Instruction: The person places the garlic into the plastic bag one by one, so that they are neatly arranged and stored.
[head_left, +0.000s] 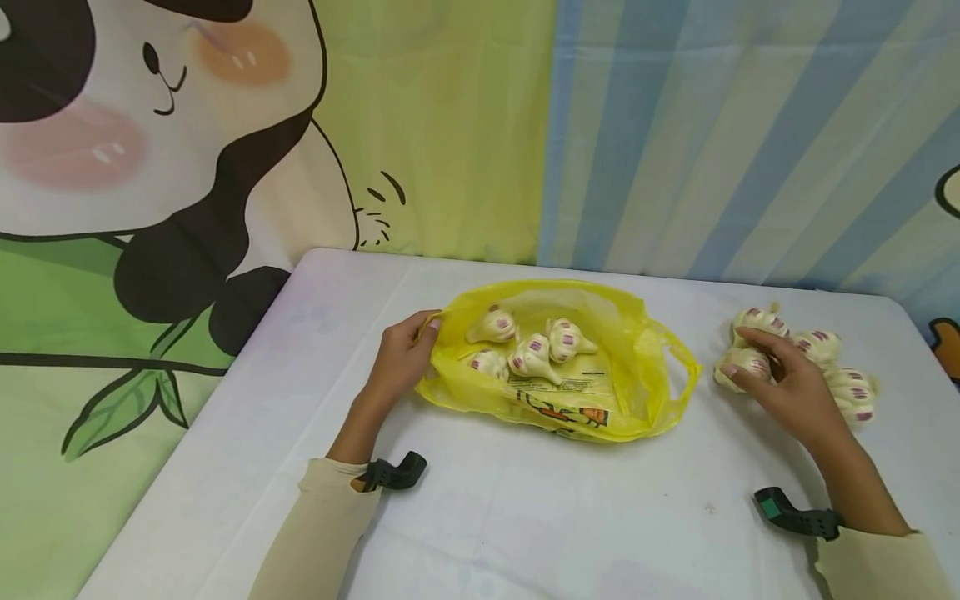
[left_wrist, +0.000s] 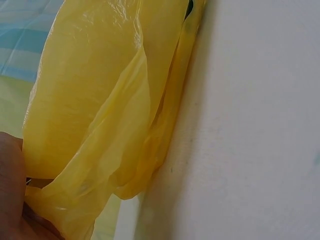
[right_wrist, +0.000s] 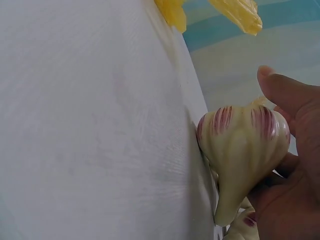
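A yellow plastic bag lies on its side, mouth spread wide, in the head view. Several garlic bulbs with purple streaks are inside it. My left hand pinches the bag's left rim between thumb and fingers; the left wrist view shows the bag's folds above that grip. At the right, my right hand reaches over a loose garlic bulb, thumb and fingers spread about it. In the right wrist view the thumb stands off a garlic bulb; contact by the other fingers is partly hidden.
More garlic bulbs lie close around the right hand. The white-covered table ends at its back edge against a printed cloth backdrop. The bag's right handle loop points toward the loose bulbs.
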